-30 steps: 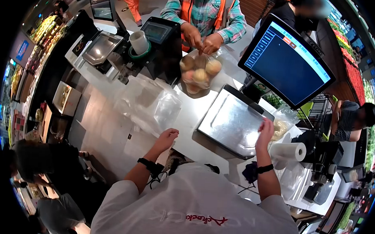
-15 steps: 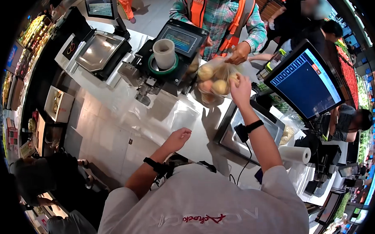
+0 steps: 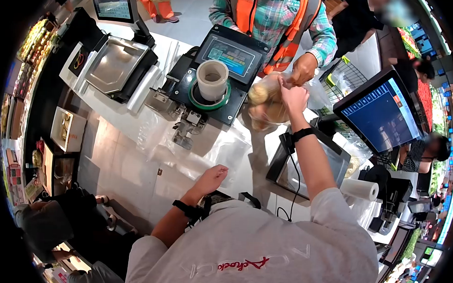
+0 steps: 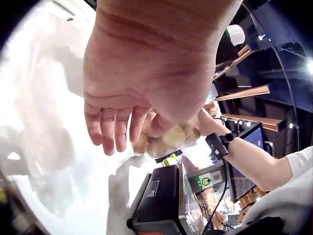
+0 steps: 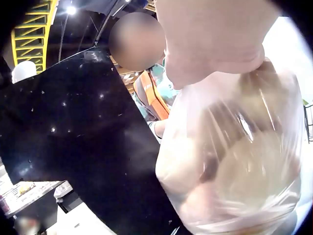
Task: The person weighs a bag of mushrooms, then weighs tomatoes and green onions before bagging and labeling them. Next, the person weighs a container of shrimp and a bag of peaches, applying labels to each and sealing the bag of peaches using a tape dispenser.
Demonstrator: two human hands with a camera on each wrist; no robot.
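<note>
A clear plastic bag of round yellowish and pinkish fruit [image 3: 267, 105] hangs over the far side of the counter. My right hand [image 3: 295, 98] pinches its gathered top, right beside the hand of a person in an orange vest [image 3: 304, 68], who also holds it. In the right wrist view the bag [image 5: 234, 161] fills the space below my right hand [image 5: 215, 39]. My left hand [image 3: 209, 180] hovers over the near counter edge with nothing in it. Its fingers hang relaxed in the left wrist view, where the left hand [image 4: 142, 73] covers part of the bag.
A metal-topped scale [image 3: 314, 163] lies right of the bag, under a tilted monitor [image 3: 382, 110]. Left of the bag stands a black labelling machine with a roll [image 3: 212, 80]. Thin plastic bags [image 3: 185, 155] lie on the counter. A second scale [image 3: 116, 66] sits at the far left.
My right hand has moved from over the scale, forward and left, to the bag's top. The other person now holds the bag with one hand. The left hand has moved slightly.
</note>
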